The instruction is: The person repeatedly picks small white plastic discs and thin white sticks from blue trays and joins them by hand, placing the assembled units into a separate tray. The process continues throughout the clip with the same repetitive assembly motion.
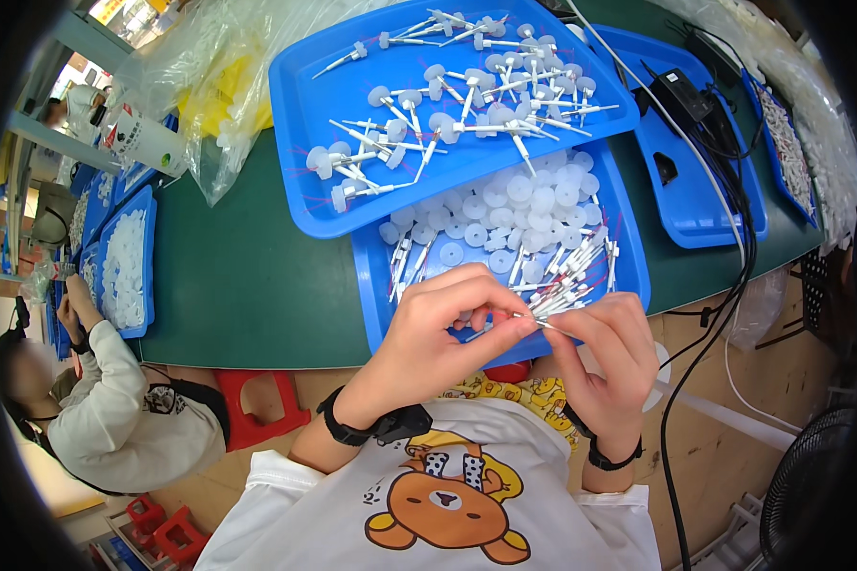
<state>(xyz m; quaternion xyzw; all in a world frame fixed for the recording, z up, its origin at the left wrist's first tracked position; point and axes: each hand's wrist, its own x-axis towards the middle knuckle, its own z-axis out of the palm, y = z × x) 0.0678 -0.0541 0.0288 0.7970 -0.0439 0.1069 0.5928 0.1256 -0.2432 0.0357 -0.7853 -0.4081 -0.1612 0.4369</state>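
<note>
My left hand (443,328) pinches a small white plastic piece, held against a thin white rod (543,322) that my right hand (607,357) grips by its end. Both hands hover over the near edge of a blue tray (376,300) that holds several white discs (533,205) and loose white rods (567,276). A second blue tray (300,124) rests tilted on top of it, farther from me, and carries several assembled rods with discs (467,105).
The trays lie on a dark green table (238,276). More blue trays stand at the right (695,205) with a black adapter (681,93) and cables. Clear plastic bags (219,76) lie at the back left. A person in white (114,409) sits at the left by a red stool (257,404).
</note>
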